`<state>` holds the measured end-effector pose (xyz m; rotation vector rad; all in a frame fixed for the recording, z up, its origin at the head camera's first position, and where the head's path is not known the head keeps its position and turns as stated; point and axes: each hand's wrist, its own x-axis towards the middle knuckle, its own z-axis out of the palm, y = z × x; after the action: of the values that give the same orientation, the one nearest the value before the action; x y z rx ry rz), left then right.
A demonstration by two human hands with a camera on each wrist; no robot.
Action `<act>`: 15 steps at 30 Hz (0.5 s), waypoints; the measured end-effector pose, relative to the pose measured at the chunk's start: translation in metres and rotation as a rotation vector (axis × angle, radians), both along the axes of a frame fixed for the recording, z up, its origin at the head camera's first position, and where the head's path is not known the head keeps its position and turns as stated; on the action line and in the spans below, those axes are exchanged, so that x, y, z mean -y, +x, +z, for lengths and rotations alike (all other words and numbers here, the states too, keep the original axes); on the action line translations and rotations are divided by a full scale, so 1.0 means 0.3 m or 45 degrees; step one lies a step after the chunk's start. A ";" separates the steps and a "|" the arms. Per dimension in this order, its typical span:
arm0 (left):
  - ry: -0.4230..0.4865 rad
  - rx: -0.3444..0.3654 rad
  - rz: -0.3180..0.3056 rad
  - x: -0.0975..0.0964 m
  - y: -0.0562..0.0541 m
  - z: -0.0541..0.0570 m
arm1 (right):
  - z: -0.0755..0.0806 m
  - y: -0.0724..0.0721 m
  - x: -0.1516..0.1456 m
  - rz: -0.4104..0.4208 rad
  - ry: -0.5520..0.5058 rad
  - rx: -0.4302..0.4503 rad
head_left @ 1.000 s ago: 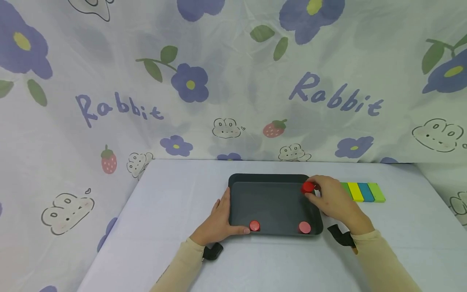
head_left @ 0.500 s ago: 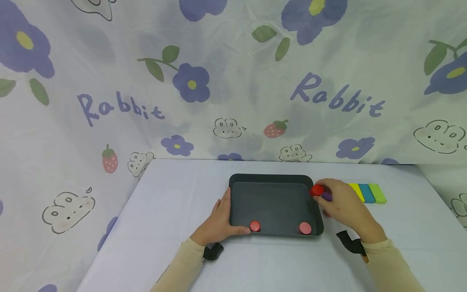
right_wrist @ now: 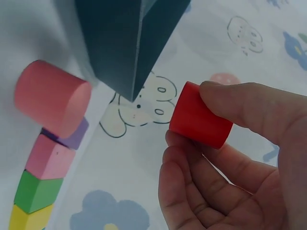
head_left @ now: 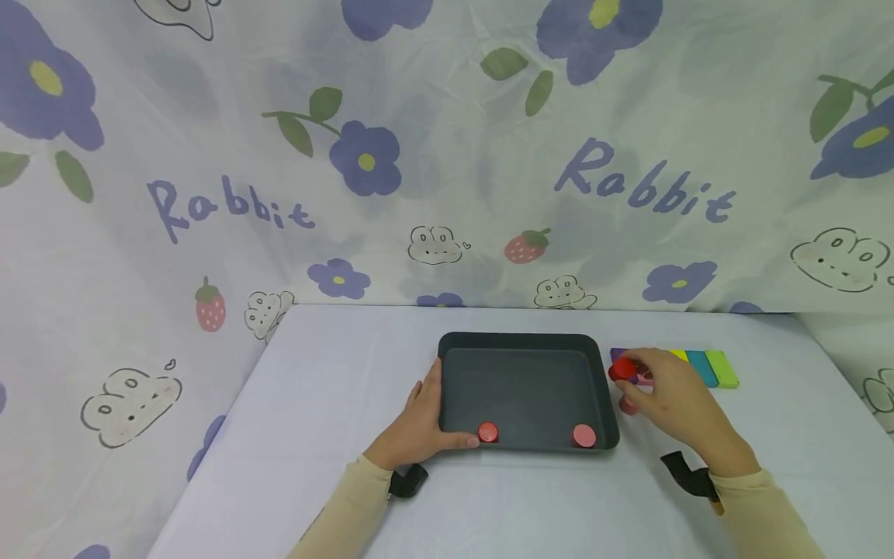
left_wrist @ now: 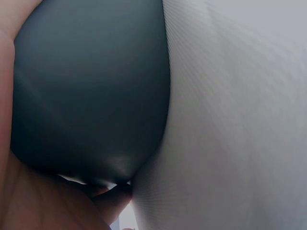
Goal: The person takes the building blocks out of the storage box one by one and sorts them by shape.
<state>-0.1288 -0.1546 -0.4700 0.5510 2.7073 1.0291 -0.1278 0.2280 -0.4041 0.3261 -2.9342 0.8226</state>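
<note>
Between the thumb and fingers of my right hand (head_left: 673, 400) is a red cylinder block (right_wrist: 201, 115), held up just right of the dark grey baking tray (head_left: 520, 388). Beneath that hand stands a pink cylinder block (right_wrist: 52, 98), partly hidden in the head view. My left hand (head_left: 415, 435) lies against the tray's left side, fingers straight and thumb along the front rim. Inside the tray, a second red cylinder block (head_left: 488, 432) sits at the front left corner, and another pink cylinder block (head_left: 584, 436) at the front right corner.
Right of the tray runs a row of coloured blocks, with purple (head_left: 618, 354), pink (right_wrist: 50, 158), green (right_wrist: 38, 190), yellow (right_wrist: 31, 216), blue (head_left: 701, 369) and light green (head_left: 722, 369) ones; my right hand covers part of it. A white cloth covers the table (head_left: 335, 349); a printed curtain (head_left: 447, 155) hangs behind.
My right hand has carried the red cylinder block from above the tray's back right corner rightward, past the rim. The left hand and the tray stay in place.
</note>
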 end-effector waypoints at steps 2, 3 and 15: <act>0.007 0.000 -0.001 0.000 0.001 -0.001 | -0.002 0.006 -0.009 -0.002 -0.005 0.003; 0.010 0.000 -0.003 0.000 0.001 -0.001 | -0.004 0.009 -0.014 -0.003 -0.007 0.003; -0.007 0.000 0.001 -0.001 0.002 0.003 | -0.028 0.027 -0.060 0.001 -0.006 -0.083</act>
<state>-0.1281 -0.1542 -0.4691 0.5494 2.7093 1.0220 -0.1196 0.2459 -0.4125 0.3471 -2.8720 0.8030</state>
